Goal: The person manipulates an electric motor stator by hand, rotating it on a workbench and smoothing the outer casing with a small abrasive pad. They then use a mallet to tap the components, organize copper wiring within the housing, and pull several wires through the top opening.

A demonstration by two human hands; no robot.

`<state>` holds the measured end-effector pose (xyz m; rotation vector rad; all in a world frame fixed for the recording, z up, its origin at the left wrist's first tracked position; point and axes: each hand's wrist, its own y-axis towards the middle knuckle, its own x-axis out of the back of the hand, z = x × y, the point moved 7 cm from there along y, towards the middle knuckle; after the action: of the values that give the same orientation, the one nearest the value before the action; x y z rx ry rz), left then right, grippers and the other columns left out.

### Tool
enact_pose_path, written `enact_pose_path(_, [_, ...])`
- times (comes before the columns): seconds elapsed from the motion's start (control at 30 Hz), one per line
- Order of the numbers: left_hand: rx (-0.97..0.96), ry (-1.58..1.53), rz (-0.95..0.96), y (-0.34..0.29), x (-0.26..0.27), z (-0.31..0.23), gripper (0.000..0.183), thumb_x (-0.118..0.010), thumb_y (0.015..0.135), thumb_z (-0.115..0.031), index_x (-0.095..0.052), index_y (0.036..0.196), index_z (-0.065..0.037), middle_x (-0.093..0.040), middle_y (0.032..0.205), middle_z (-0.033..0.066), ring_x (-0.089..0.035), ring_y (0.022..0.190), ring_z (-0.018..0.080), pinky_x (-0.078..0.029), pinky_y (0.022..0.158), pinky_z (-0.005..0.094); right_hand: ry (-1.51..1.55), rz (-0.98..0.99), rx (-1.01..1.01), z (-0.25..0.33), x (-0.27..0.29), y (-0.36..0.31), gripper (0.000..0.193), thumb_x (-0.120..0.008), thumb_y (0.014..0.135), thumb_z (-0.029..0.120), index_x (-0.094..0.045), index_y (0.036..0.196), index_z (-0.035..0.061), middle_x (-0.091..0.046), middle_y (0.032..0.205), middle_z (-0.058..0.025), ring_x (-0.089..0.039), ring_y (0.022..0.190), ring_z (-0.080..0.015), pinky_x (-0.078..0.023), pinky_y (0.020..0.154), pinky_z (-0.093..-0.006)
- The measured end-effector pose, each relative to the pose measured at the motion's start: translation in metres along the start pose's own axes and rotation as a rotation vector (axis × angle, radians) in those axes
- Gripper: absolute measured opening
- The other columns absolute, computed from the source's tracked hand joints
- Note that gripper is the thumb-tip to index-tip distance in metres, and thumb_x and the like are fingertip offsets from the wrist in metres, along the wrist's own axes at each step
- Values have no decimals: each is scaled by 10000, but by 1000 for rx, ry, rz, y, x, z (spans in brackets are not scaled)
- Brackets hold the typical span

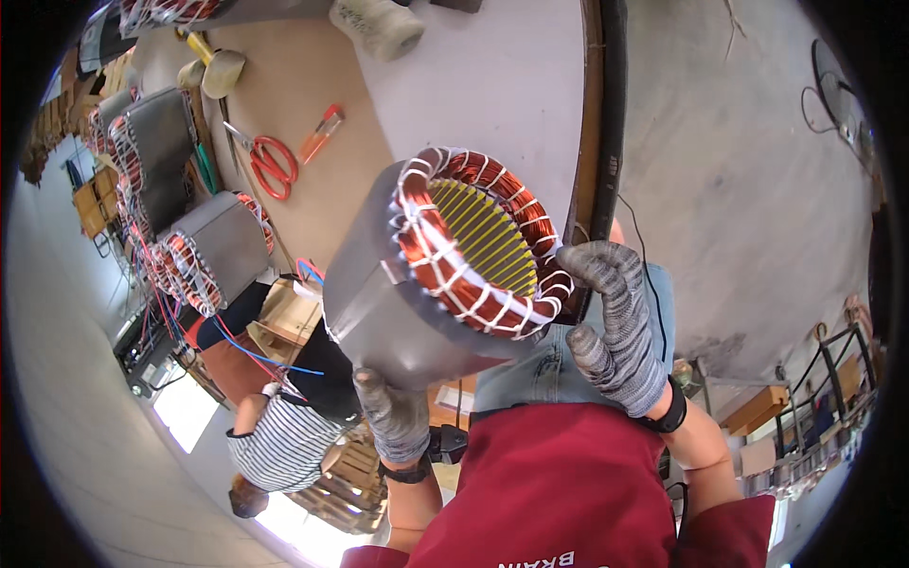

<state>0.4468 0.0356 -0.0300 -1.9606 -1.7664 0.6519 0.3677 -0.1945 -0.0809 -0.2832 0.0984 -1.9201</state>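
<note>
I hold a grey motor stator (407,312) up in front of me with both gloved hands. Its end shows copper windings tied with white lacing (464,241) around a slotted yellow bore. My left hand (393,412), in a grey knit glove, supports the housing from below. The gloved fingers of my right hand (615,322) hook over the copper coil rim on the right side. The stator hangs over the edge of a workbench (492,85).
On the bench lie red-handled scissors (273,163), a red cutter (322,133), a mallet (213,66) and a roll (379,24). Two more wound stators (213,251) (151,142) stand at left. A person in a striped shirt (284,435) is nearby. Concrete floor (748,189) lies right.
</note>
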Motion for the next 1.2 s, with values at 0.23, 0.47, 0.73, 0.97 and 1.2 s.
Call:
enact_pose_path(0.23, [-119, 531, -293, 22, 16, -31, 593, -466, 836, -493, -396, 1219, -47, -454, 1190, 54, -428, 1085, 193, -327, 939, 351, 114, -13, -83, -4, -15, 13, 573, -539, 759, 427, -479, 1163, 26, -515, 1022, -127, -476, 943, -290, -371, 853, -372])
enact_pose_path(0.47, [-203, 214, -201, 61, 7, -49, 689, -536, 764, -521, -380, 1236, -44, -425, 1228, 76, -395, 1129, 221, -303, 957, 399, 247, 12, -46, -4, -25, 34, 539, -596, 737, 338, -474, 1164, 33, -527, 1070, -103, -493, 947, -270, -382, 842, -362])
enact_pose_path(0.73, [-288, -135, 334, 43, 4, -3, 810, -616, 681, -553, -363, 1255, -41, -391, 1272, 102, -359, 1179, 253, -276, 978, 453, -12, 224, 20, 7, -38, 74, 576, -699, 636, 375, -521, 1089, 69, -512, 961, -120, -483, 870, -278, -399, 773, -354])
enact_pose_path(0.97, [-161, 3, 53, 40, 11, 13, 680, -638, 674, -515, -484, 1152, -56, -473, 1203, 69, -421, 1123, 235, -273, 978, 443, -62, 120, 41, 15, -33, 69, 582, -726, 611, 346, -519, 1077, 65, -500, 1006, -128, -469, 884, -297, -380, 817, -378])
enact_pose_path(1.2, [6, -21, -53, -4, 3, 17, 324, -595, 757, -395, -627, 929, -122, -586, 1051, 41, -504, 1016, 246, -327, 934, 444, 49, 170, -68, 20, -14, 14, 666, -715, 567, 468, -522, 1049, 51, -451, 857, -175, -468, 771, -314, -396, 671, -399])
